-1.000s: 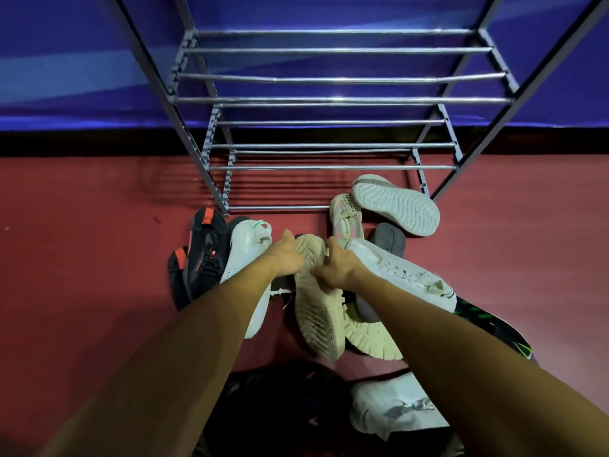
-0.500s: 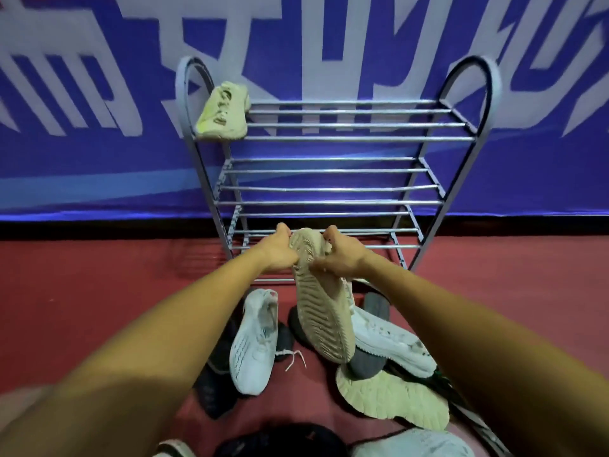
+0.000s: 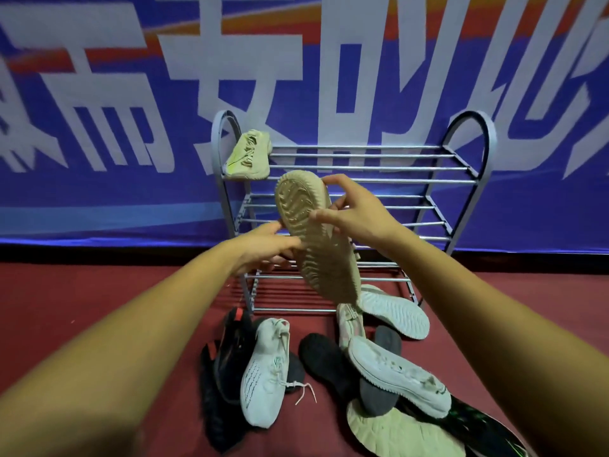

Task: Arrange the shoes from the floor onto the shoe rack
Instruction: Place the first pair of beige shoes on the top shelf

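Observation:
A beige shoe (image 3: 316, 239) is held in the air in front of the metal shoe rack (image 3: 468, 169), its ribbed sole facing me and its toe end up. My right hand (image 3: 356, 212) grips it near the toe, fingers curled over the edge. My left hand (image 3: 267, 249) holds its left side lower down, fingers behind the shoe. A matching beige shoe (image 3: 248, 155) sits at the left end of the rack's top shelf. The other shelves are bare.
Several shoes lie on the red floor before the rack: a white knit sneaker (image 3: 263, 367), black and red shoes (image 3: 227, 351), a white lace-up (image 3: 398, 374), an upturned white sole (image 3: 395, 311), a beige sole (image 3: 395, 433). A blue banner (image 3: 99, 179) hangs behind.
Both hands lifted the beige shoe from the floor pile up to the level of the rack's upper shelves. My view tilted up, showing the whole rack.

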`<state>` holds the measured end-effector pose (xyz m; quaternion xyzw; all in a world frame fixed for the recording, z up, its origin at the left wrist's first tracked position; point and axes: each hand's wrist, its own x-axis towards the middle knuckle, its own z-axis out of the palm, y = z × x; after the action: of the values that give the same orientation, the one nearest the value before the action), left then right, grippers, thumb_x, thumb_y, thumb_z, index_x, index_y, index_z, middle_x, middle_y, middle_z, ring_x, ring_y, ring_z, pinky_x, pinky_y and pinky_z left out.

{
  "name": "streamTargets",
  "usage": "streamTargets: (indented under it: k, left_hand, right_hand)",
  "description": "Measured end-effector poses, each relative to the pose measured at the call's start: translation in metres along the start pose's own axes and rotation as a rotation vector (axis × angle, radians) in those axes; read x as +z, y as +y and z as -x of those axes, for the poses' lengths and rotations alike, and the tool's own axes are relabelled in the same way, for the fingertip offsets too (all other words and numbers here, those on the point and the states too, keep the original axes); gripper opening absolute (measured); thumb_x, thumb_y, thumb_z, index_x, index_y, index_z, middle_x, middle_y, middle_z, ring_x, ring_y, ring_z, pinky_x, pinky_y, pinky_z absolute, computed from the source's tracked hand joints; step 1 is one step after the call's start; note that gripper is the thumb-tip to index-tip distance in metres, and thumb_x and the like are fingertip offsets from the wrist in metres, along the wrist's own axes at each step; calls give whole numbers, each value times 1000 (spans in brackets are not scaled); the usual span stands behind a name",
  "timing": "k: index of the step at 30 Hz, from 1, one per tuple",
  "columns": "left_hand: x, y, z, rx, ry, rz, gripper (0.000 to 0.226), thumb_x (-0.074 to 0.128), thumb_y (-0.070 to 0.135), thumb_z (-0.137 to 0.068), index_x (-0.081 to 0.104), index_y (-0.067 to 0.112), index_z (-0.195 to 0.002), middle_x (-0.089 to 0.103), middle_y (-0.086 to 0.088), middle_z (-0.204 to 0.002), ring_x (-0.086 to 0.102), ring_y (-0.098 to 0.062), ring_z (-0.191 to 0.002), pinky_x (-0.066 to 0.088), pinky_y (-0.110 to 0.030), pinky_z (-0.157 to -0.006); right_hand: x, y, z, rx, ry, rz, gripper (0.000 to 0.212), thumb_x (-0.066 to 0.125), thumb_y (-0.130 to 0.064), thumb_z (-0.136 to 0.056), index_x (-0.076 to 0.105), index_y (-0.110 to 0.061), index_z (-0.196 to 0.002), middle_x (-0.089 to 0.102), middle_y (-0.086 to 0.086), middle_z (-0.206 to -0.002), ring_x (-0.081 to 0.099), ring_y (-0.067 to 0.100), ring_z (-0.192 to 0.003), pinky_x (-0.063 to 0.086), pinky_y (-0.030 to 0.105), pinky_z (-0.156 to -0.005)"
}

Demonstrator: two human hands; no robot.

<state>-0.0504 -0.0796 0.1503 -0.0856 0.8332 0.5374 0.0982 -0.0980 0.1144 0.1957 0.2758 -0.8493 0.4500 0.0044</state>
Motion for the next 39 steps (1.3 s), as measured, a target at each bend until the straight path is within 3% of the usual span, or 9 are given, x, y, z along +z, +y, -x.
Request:
streamTargets:
  k: [3,6,12,17,21,25,29,33,39]
  left_hand:
    - [-4,6,8,92,117,81,49,78,41,-76,57,40,-119,74,8,-99,68,-10,-80,50,-29,-69]
    - [-5,8,9,191,219,91,50,77,29,-79,55,36,-123,72,4,-110,71,-12,-91,57,-33,-83]
    - [-21,19,16,324,381,1,46,74,25,-77,56,47,-113,70,-9,-94,68,-21,-84,56,-50,-85]
    - [-25,32,27,468,497,-57,32,75,29,-84,55,39,-107,64,-6,-97,64,-25,-90,55,-44,-78]
    - [-25,37,26,563,572,39,47,69,0,-83,56,44,-95,60,-4,-99,64,-22,-81,57,-44,-72]
    - [-19,40,26,598,678,-105,49,63,-5,-81,50,32,-110,54,3,-108,62,-15,-81,55,-30,-65]
    - [-23,41,18,431,655,-115,42,63,-2,-81,49,24,-111,58,3,-108,52,-9,-72,43,-17,-57]
    - [-27,40,16,292,439,159,45,57,-2,-86,53,25,-123,69,-1,-86,57,-12,-72,44,-24,-66]
    - [-32,32,18,160,171,538,57,53,14,-64,64,15,-120,66,-2,-89,59,-9,-64,34,-26,-56]
  right_hand:
    - [1,-8,1,23,52,-159,46,77,-31,-83,57,-26,-124,68,7,-91,65,14,-65,55,28,-64]
    - [4,-8,1,64,62,-299,33,74,-25,-87,62,-20,-118,67,5,-96,63,12,-64,51,21,-60]
    - [-3,-7,1,119,-54,-400,37,71,-46,-87,60,-27,-117,70,10,-96,63,14,-71,52,33,-72]
    - [-8,-8,0,212,-130,-467,49,69,-55,-82,64,-23,-119,70,3,-117,65,12,-78,48,33,-79]
    - [-10,-11,0,216,-170,-733,39,55,-37,-90,66,-16,-121,71,3,-111,65,14,-79,45,31,-75]
    - [-6,-14,2,213,-244,-836,38,58,-45,-94,68,-17,-118,71,2,-108,64,18,-90,43,32,-83]
    - [6,-17,-1,258,-146,-976,21,65,-28,-92,69,-16,-108,75,4,-105,68,18,-85,51,27,-78]
    - [13,-20,-5,281,-37,-1051,21,65,-19,-90,67,-10,-109,75,10,-103,70,18,-81,53,22,-60]
    - [21,-13,-18,211,23,-1096,26,68,-16,-92,68,-3,-114,73,12,-115,71,21,-97,55,34,-93]
